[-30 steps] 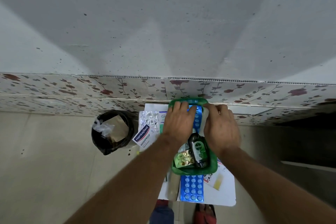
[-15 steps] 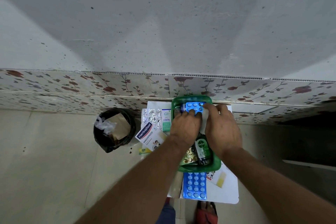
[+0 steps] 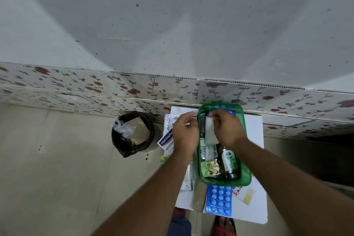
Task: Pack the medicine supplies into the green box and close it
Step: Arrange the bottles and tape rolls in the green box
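The green box (image 3: 246,177) stands open on a small white table (image 3: 257,161). Inside lie a dark antiseptic bottle (image 3: 229,161), a gold foil pill strip (image 3: 211,166) and other packets. My right hand (image 3: 227,128) hovers over the box's far half and pinches a white gauze pad (image 3: 209,133) that hangs into the box. My left hand (image 3: 184,132) is just left of the box's rim, fingers loosely curled with nothing visible in them. A blue blister pack (image 3: 219,202) lies in front of the box. A Hansaplast plaster box (image 3: 165,142) and a silver foil strip (image 3: 169,122) lie on the left.
A black bin (image 3: 132,133) lined with a bag and holding paper stands on the floor left of the table. A floral-tiled wall (image 3: 115,90) runs right behind the table. Leaflets and a yellow plaster (image 3: 248,195) lie at the table's near right. My feet show below the table's edge.
Both hands left the blue pill strip at the box's far end. My right hand now holds up the white gauze pad, and my left hand has shifted left, outside the box's rim.
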